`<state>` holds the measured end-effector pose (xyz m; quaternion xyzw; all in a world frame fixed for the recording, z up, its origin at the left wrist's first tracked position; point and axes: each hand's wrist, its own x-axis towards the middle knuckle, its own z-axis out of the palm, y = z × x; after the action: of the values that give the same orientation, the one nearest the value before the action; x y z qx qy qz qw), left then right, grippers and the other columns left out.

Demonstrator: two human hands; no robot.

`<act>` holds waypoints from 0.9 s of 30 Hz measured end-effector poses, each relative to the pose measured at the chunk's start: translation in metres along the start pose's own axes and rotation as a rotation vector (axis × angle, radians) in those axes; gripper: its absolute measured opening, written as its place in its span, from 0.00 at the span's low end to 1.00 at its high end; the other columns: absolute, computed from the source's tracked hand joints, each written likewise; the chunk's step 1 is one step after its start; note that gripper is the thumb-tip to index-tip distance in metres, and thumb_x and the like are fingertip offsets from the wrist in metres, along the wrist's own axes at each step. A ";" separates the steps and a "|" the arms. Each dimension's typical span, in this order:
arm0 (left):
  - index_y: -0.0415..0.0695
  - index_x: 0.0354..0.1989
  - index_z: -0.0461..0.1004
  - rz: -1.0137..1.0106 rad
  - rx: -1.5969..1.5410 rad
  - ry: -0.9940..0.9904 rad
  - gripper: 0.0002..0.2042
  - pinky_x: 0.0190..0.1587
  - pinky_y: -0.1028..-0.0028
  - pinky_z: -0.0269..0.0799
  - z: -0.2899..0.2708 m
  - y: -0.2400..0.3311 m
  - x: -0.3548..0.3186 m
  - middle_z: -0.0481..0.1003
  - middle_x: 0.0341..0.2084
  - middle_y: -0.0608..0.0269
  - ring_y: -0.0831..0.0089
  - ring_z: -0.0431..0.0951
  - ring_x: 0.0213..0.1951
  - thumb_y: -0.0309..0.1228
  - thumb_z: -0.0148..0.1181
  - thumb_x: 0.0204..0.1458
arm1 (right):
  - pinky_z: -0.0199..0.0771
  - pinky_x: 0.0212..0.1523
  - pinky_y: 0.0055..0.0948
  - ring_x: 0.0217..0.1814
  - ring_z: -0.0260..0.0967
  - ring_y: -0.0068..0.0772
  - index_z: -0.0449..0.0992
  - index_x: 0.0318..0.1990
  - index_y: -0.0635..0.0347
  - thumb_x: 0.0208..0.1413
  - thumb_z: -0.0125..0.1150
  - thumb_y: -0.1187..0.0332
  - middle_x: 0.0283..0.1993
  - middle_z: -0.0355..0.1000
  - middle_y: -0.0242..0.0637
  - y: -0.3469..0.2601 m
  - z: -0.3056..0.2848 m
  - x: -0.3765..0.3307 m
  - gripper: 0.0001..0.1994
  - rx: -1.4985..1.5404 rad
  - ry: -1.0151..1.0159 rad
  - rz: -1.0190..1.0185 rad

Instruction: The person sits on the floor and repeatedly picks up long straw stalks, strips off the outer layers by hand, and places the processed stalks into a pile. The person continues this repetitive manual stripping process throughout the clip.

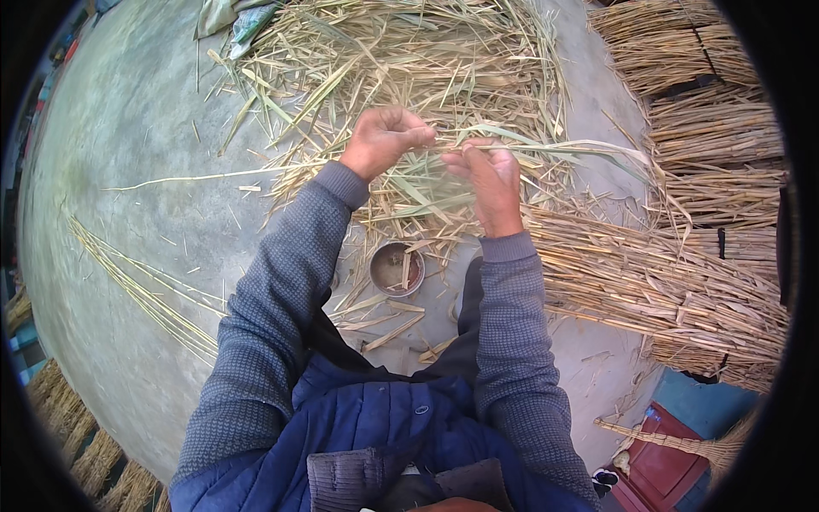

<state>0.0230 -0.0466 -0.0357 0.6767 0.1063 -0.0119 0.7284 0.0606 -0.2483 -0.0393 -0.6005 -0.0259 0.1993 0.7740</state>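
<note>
Reed stalk [546,149] pinched between both hands [384,141], seemingly taut.

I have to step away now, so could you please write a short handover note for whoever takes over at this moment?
Left hand: closed on a green-and-dry reed stalk, held above the ground.
Right hand: pinching the same stalk beside the left; its leaves trail off to the right.
Loose pile of stalks and leaves lies ahead on the concrete floor.
Small round tin sits below the hands.
Done: tied reed bundles stacked on the right, a few thin stalks laid out on the left.
Left: the stalk in hand and the loose pile.
</note>
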 end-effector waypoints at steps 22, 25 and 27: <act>0.39 0.39 0.80 0.087 0.314 -0.210 0.11 0.33 0.79 0.72 -0.013 -0.034 0.019 0.79 0.29 0.69 0.82 0.76 0.33 0.33 0.70 0.55 | 0.79 0.43 0.24 0.42 0.78 0.27 0.73 0.49 0.66 0.61 0.62 0.72 0.41 0.77 0.39 0.004 -0.014 0.009 0.11 0.056 -0.005 0.008; 0.38 0.37 0.80 0.003 0.222 -0.195 0.09 0.35 0.78 0.73 -0.008 -0.026 0.016 0.80 0.27 0.67 0.82 0.77 0.33 0.32 0.70 0.55 | 0.79 0.39 0.22 0.41 0.79 0.29 0.73 0.46 0.66 0.62 0.59 0.74 0.42 0.78 0.43 0.004 -0.007 0.010 0.08 0.026 0.008 0.029; 0.38 0.37 0.80 -0.006 0.218 -0.102 0.09 0.36 0.77 0.74 -0.010 -0.019 0.014 0.81 0.28 0.66 0.81 0.78 0.33 0.31 0.70 0.55 | 0.80 0.37 0.21 0.40 0.80 0.30 0.73 0.45 0.66 0.62 0.57 0.74 0.42 0.78 0.45 0.004 -0.006 0.009 0.06 0.013 0.023 0.039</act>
<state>0.0320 -0.0363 -0.0573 0.7501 0.0693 -0.0602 0.6550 0.0695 -0.2498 -0.0463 -0.5982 -0.0039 0.2076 0.7740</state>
